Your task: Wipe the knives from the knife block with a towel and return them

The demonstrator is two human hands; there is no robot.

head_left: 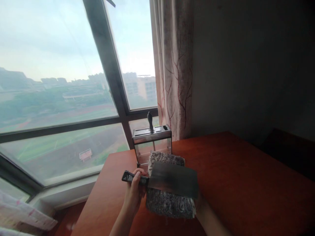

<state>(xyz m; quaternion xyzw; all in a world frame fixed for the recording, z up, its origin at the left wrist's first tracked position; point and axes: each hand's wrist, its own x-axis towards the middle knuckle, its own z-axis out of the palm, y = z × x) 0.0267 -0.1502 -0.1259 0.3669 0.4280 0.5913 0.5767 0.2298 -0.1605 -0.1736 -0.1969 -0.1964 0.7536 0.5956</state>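
My left hand (136, 186) is wrapped around the black handle of a cleaver (173, 180), its wide dark blade pointing right. Behind the blade is a shaggy grey cloth (169, 205), which shows above and below it. My right hand (200, 205) is at the right end of the cloth and blade, apparently gripping the cloth from behind; its fingers are hidden. Just beyond the cloth stands a clear-sided knife holder (152, 132) with a metal top, and one grey handle sticks up out of it.
All this is over a reddish-brown wooden table (236, 170). A large window (73, 124) with dark frames runs along the left and far side. A patterned curtain (176, 72) hangs behind the table, beside a dark wall (246, 65).
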